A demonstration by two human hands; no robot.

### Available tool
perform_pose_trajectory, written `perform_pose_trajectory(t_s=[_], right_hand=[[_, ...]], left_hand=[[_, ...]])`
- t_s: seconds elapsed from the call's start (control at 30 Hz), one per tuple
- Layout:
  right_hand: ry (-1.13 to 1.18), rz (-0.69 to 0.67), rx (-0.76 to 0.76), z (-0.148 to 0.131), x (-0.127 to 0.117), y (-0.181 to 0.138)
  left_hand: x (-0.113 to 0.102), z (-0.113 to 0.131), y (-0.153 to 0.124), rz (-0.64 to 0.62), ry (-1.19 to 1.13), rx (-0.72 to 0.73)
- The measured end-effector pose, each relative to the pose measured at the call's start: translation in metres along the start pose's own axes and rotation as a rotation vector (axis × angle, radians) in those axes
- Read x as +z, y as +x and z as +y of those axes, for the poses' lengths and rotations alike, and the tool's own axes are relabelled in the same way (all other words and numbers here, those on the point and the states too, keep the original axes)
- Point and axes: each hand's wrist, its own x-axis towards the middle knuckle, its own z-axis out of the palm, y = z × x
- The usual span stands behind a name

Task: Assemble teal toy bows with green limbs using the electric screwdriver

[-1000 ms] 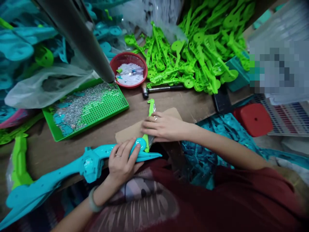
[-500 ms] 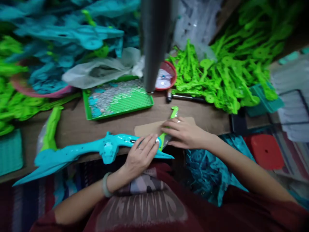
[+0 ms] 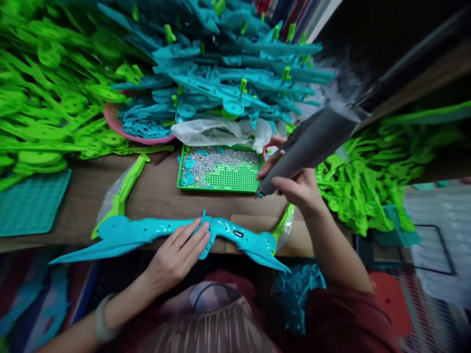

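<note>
A turquoise plastic toy bow (image 3: pixel 158 229) lies along the near table edge. One green limb (image 3: pixel 128 189) angles up from its left end and another green limb (image 3: pixel 285 225) from its right end. My left hand (image 3: pixel 178 250) rests across the bow's middle, fingers stretched flat on it and thumb hidden. My right hand (image 3: pixel 300 189) is closed around a grey electric screwdriver (image 3: pixel 312 142) that hangs from above. Its tip points down-left, above the near right corner of the green tray and apart from the bow.
Screws and turquoise bits lie in the green perforated tray (image 3: pixel 235 179). Behind it are a plastic bag (image 3: pixel 221 132), a pink basin (image 3: pixel 114 122) and stacked turquoise parts (image 3: pixel 221 73). Green parts heap at left (image 3: pixel 44 98) and right (image 3: pixel 368 171). Cardboard (image 3: pixel 253 223) lies beneath the bow's right end.
My right hand has left the bow's right end and taken hold of the hanging screwdriver. My left hand has slid from the right part of the bow to its middle. The view has shifted left.
</note>
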Motion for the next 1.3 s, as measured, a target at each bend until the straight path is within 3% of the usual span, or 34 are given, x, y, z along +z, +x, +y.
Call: perform_pose_trajectory(t_s=[0.1, 0.23, 0.3, 0.5, 0.7, 0.9, 1.0, 1.13, 1.23, 1.3], right_hand=[[0.122, 0.038, -0.024, 0.012, 0.02, 0.02], [0.056, 0.346, -0.115, 0.045, 0.053, 0.048], [-0.011, 0.431, -0.152, 0.061, 0.068, 0.059], [-0.277, 0.355, -0.087, 0.093, 0.084, 0.071], [-0.273, 0.344, -0.024, 0.105, 0.087, 0.069], [-0.227, 0.355, -0.137, 0.109, 0.088, 0.07], [-0.285, 0.366, -0.083, 0.113, 0.088, 0.074], [-0.327, 0.339, -0.037, 0.094, 0.091, 0.078], [-0.146, 0.4, -0.157, 0.05, 0.099, 0.064], [0.013, 0.355, -0.194, 0.015, 0.106, 0.042]], left_hand=[[0.011, 0.012, 0.015, 0.043, 0.004, -0.032], [0.014, 0.017, 0.02, 0.103, 0.018, -0.009], [0.015, 0.016, 0.018, 0.116, 0.024, -0.012], [0.019, 0.016, 0.015, 0.096, 0.019, -0.046], [0.019, 0.014, 0.015, 0.092, 0.003, -0.031], [0.022, 0.015, 0.011, 0.096, -0.057, -0.063], [0.024, 0.017, 0.009, 0.138, -0.114, -0.083], [0.023, 0.02, 0.008, 0.158, -0.027, -0.12], [0.021, 0.022, 0.006, 0.157, 0.056, -0.14], [0.021, 0.023, 0.004, 0.148, 0.053, -0.109]])
